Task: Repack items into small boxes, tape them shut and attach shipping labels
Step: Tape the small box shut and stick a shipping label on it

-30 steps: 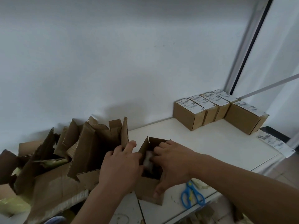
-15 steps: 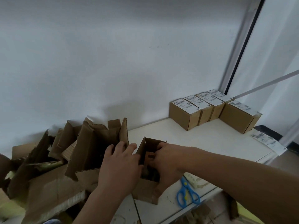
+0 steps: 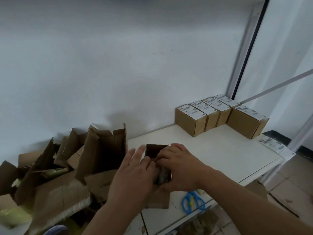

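Note:
A small open cardboard box (image 3: 157, 200) stands near the front edge of the white table (image 3: 216, 150), its rear flap upright. A greyish wrapped item (image 3: 161, 175) lies inside it, mostly hidden. My left hand (image 3: 133, 173) rests against the box's left side with its fingers stretched forward. My right hand (image 3: 181, 167) curls over the box's right wall, fingertips inside on the item.
Several taped, labelled small boxes (image 3: 189, 122) stand in a row at the back right. Loose shipping labels (image 3: 274, 146) hang over the table's right edge. Blue scissors (image 3: 193, 200) lie by the front edge. Torn-open larger cartons (image 3: 101, 150) crowd the left.
The left hand's fingers have straightened and lifted off the box's left wall a little. The right hand has reached deeper over the box. The camera tilted slightly.

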`<move>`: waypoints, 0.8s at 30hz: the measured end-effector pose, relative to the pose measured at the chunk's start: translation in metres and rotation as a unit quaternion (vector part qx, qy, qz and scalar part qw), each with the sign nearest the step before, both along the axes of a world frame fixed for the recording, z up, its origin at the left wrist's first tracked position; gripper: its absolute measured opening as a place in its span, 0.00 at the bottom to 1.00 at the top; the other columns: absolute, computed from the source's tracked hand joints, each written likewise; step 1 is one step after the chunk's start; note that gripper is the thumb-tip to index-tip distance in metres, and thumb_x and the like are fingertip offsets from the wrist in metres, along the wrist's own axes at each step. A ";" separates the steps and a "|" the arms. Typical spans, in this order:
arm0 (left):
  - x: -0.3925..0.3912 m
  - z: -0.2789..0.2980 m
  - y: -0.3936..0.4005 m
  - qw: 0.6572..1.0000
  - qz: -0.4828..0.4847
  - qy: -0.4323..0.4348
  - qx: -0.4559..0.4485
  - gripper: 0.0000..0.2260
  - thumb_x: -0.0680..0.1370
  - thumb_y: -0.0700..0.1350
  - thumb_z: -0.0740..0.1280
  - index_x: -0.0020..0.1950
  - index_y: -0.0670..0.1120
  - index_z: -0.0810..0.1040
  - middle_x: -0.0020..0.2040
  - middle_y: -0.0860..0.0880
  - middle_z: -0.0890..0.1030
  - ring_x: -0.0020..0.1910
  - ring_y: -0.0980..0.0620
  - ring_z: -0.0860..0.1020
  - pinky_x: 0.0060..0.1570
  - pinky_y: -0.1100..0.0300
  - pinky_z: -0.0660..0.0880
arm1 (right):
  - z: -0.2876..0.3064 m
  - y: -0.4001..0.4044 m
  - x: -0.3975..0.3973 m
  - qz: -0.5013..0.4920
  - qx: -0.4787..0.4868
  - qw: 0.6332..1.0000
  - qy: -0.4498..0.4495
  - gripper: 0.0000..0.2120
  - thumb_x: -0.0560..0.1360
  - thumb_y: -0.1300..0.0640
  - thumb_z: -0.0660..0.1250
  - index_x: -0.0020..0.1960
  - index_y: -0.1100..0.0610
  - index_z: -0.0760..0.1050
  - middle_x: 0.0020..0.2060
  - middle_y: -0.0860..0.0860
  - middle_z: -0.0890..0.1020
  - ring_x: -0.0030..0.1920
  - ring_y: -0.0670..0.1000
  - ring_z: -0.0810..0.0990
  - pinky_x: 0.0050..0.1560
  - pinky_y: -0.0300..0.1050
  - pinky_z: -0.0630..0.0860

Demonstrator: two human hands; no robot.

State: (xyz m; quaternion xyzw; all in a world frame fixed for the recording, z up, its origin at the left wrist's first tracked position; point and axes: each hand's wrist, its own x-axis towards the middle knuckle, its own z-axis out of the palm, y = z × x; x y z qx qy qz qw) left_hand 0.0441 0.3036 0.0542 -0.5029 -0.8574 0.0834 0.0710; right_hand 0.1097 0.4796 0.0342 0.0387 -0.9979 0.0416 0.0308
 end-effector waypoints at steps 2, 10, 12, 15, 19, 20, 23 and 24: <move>0.015 0.000 -0.002 1.000 0.018 -0.011 0.006 0.26 0.83 0.50 0.53 0.80 0.47 0.50 0.79 0.47 0.54 0.79 0.44 0.42 0.76 0.47 0.42 | -0.001 0.003 0.005 -0.045 -0.063 0.997 -0.008 0.36 0.68 0.31 0.67 0.72 0.42 0.65 0.74 0.45 0.59 0.74 0.49 0.51 0.76 0.50 0.48; 0.025 -0.029 -0.021 0.914 0.211 -0.256 0.235 0.37 0.81 0.56 0.60 0.79 0.51 0.37 0.80 0.50 0.47 0.75 0.54 0.63 0.68 0.61 0.66 | -0.002 0.014 -0.013 -0.095 -0.136 0.979 -0.121 0.58 0.62 0.26 0.70 0.79 0.42 0.41 0.79 0.44 0.41 0.78 0.49 0.36 0.76 0.55 0.42; 0.018 -0.043 -0.017 0.884 0.231 -0.324 0.246 0.39 0.80 0.54 0.64 0.79 0.53 0.38 0.81 0.51 0.49 0.75 0.53 0.63 0.70 0.57 0.64 | -0.004 0.016 -0.016 -0.092 -0.149 0.976 -0.127 0.58 0.61 0.27 0.71 0.79 0.43 0.41 0.79 0.44 0.44 0.78 0.50 0.40 0.77 0.56 0.45; 0.006 -0.063 -0.015 0.810 0.227 -0.452 0.297 0.41 0.76 0.52 0.71 0.79 0.59 0.46 0.79 0.55 0.58 0.74 0.53 0.64 0.71 0.55 0.66 | -0.006 0.019 -0.017 -0.096 -0.161 0.973 -0.132 0.58 0.61 0.27 0.72 0.79 0.43 0.42 0.79 0.44 0.47 0.78 0.51 0.44 0.77 0.56 0.48; -0.004 -0.072 -0.012 0.716 0.164 -0.579 0.352 0.36 0.73 0.48 0.73 0.73 0.66 0.57 0.71 0.58 0.68 0.62 0.64 0.72 0.48 0.75 0.73 | -0.008 0.021 -0.015 -0.106 -0.168 0.971 -0.135 0.59 0.61 0.26 0.71 0.79 0.44 0.43 0.78 0.45 0.49 0.78 0.52 0.47 0.77 0.56 0.51; -0.006 -0.072 -0.011 0.707 0.147 -0.590 0.361 0.34 0.71 0.49 0.74 0.69 0.68 0.60 0.69 0.60 0.71 0.59 0.65 0.74 0.48 0.73 0.74 | -0.009 0.021 -0.015 -0.106 -0.169 0.971 -0.135 0.59 0.61 0.26 0.71 0.79 0.45 0.44 0.78 0.45 0.49 0.78 0.52 0.47 0.77 0.55 0.52; -0.009 -0.072 -0.010 0.702 0.108 -0.600 0.367 0.29 0.70 0.55 0.75 0.66 0.72 0.66 0.64 0.63 0.76 0.60 0.65 0.76 0.57 0.62 0.76 | -0.008 0.019 -0.016 -0.106 -0.172 0.970 -0.136 0.57 0.62 0.26 0.69 0.79 0.47 0.47 0.77 0.45 0.52 0.76 0.51 0.52 0.76 0.53 0.55; -0.011 -0.074 -0.010 0.702 0.103 -0.601 0.369 0.29 0.71 0.55 0.75 0.67 0.72 0.66 0.64 0.63 0.76 0.62 0.64 0.75 0.61 0.58 0.76 | -0.008 0.019 -0.017 -0.106 -0.170 0.971 -0.133 0.54 0.63 0.25 0.68 0.79 0.47 0.48 0.76 0.45 0.54 0.75 0.51 0.53 0.75 0.53 0.56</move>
